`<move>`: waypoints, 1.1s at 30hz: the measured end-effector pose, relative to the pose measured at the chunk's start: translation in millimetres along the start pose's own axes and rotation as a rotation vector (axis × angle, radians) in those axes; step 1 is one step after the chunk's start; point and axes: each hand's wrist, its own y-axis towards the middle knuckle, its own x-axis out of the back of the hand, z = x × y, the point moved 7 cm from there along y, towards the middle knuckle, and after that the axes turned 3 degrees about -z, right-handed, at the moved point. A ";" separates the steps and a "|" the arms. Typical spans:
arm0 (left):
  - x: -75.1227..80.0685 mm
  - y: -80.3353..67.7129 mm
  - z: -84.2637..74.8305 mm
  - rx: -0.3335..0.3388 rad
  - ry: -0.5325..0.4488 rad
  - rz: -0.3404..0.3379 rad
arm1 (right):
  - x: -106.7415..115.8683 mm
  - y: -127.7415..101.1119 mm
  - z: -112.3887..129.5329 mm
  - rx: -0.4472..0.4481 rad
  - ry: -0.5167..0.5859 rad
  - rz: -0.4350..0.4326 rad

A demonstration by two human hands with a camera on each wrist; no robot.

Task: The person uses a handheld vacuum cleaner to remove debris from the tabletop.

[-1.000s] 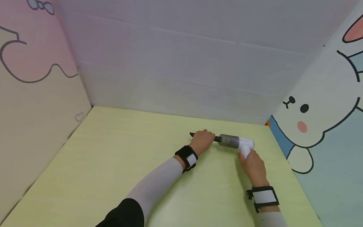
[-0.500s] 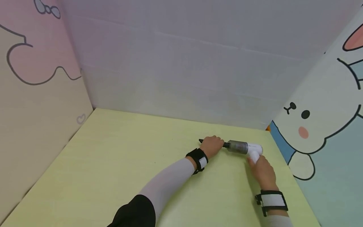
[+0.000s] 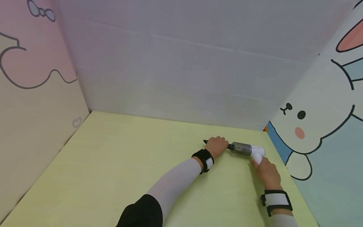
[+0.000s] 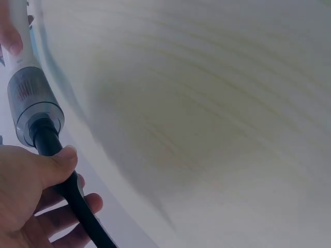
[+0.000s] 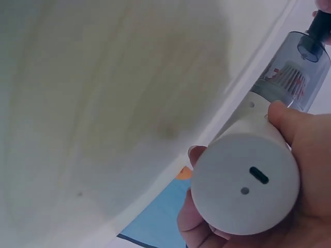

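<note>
Both hands are on a white handheld vacuum cleaner [image 3: 258, 153] with a see-through grey dust cup [image 3: 241, 148] and a black nozzle [image 4: 77, 204]. My right hand [image 3: 267, 173] grips the white handle, its end face [image 5: 243, 186] turned toward the right wrist camera. In the head view my left hand [image 3: 216, 147] wraps the nozzle just ahead of the cup, and the black tip [image 3: 205, 142] sticks out to its left. Seen from the left wrist, the thumb [image 4: 64, 160] lies over the nozzle with the fingers beneath it. A ribbed filter [image 5: 292, 80] shows inside the cup.
The pale yellow tabletop [image 3: 127, 164] lies under both arms. A whitish wall [image 3: 175, 78] stands behind it. Painted side walls rise at left [image 3: 42, 119] and right [image 3: 334, 170], the right one close to the right hand. A few tiny dark specks dot the tabletop.
Both hands have moved right together with the vacuum cleaner, closer to the right wall. The grip of each hand looks the same. The head view has shifted slightly.
</note>
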 end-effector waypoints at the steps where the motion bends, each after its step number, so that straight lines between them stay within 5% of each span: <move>1: 0.6 0.4 -1.3 0.001 -0.002 0.001 | -0.3 0.3 -1.7 -0.008 -0.002 0.008; 12: -6.4 1.0 -15.1 0.020 -0.003 -0.020 | -6.1 7.8 -17.9 -0.014 -0.051 0.091; 33: -5.4 0.5 -24.2 0.033 0.011 0.074 | 3.6 17.9 -29.5 -0.053 -0.094 0.113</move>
